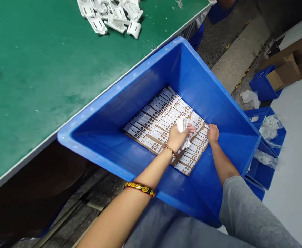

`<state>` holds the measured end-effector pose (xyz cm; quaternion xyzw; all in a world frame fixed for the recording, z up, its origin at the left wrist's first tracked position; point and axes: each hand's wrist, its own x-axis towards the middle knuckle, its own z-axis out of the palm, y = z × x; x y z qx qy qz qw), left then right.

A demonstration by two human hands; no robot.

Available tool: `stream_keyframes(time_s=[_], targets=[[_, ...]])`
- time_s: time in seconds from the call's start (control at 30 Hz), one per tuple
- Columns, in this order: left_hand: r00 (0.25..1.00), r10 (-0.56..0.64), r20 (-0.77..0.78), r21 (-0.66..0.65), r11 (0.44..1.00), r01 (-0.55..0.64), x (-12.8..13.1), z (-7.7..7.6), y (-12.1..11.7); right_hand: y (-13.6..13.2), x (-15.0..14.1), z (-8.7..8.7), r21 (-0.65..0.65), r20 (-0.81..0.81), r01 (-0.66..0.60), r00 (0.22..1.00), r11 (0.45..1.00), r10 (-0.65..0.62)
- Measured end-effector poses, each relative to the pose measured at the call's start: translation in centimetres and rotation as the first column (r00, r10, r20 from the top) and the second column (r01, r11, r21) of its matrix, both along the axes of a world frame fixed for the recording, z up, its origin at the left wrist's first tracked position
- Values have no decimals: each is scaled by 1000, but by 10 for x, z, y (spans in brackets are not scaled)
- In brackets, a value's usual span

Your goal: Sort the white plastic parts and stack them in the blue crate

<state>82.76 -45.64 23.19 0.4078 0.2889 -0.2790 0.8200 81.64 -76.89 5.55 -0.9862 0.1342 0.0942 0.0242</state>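
My left hand (178, 137) is closed around a small bundle of white plastic parts (182, 124), held above the layer in a deep blue bin (213, 93). My right hand (213, 133) is at the right end of that layer, its fingers curled at the end of a white plastic part (206, 126). Under both hands, rows of flat white parts with small square holes (151, 113) lie side by side on brown cardboard (177, 159). The left palm hides some of the bundle.
A green-topped table (37, 69) runs along the bin's left side, with a heap of white plastic pieces (114, 15) at its far end. To the right stand smaller blue bins (263, 168) with plastic bags, and an open cardboard box (287, 70).
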Motion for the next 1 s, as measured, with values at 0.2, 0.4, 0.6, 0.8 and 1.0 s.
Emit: stream_keyframes(time_s=[0.2,0.4,0.6,0.8,1.0], targets=[[1000,-18,-16,20,1000,18,1,0,0,-20,-17,-9,-131,-62,59,996,990,-67],[999,-37,-16,17,999,38,-1,-3,-1,-26,-19,-21,-175,-97,51,993,983,-68],[999,-41,-11,14,999,41,-1,-1,-2,-26,-16,-19,-181,-89,21,995,983,-37],[999,-52,-10,10,999,52,-1,-1,-2,-24,-17,-20,-191,-35,37,998,981,-45],[999,-43,-20,-4,999,43,-1,0,-1,-15,-35,-26,-211,45,142,990,967,-135]])
